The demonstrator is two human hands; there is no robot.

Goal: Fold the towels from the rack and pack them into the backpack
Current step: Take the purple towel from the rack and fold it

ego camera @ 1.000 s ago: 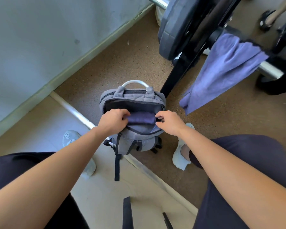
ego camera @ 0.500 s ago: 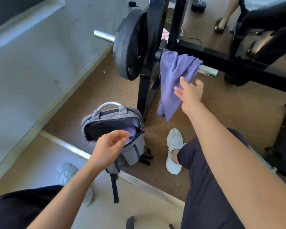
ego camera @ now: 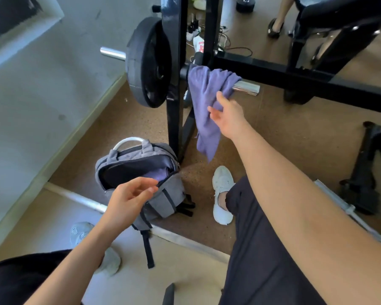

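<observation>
Towel (ego camera: 205, 100): purple, soft terry, draped unfolded over the bar (ego camera: 246, 87) of the rack (ego camera: 174, 106), with a long limp tail hanging to a point at 6 o'clock.

Step in hand, as judged: fetching this towel for folding.

Right hand (ego camera: 228, 116): at 4 o'clock of the towel, fingers spread wide and holding nothing. Whether it touches the cloth cannot be told. The next move calls for pinching the cloth near the bar and lifting it clear, since loose fabric may drag.

Backpack (ego camera: 169, 194): grey woven cloth, padded, upright on the floor (ego camera: 295, 139) at 7 o'clock of the towel, mouth unzipped.

Folded towel (ego camera: 157, 173): purple, inside the backpack's mouth.

Left hand (ego camera: 130, 194): over the backpack's front, fingers loosely curled, empty.

Bar: bright polished steel, round.

Weight plate (ego camera: 147, 62): black, matte disc, at 10 o'clock.

Floor: brown, speckled.
</observation>
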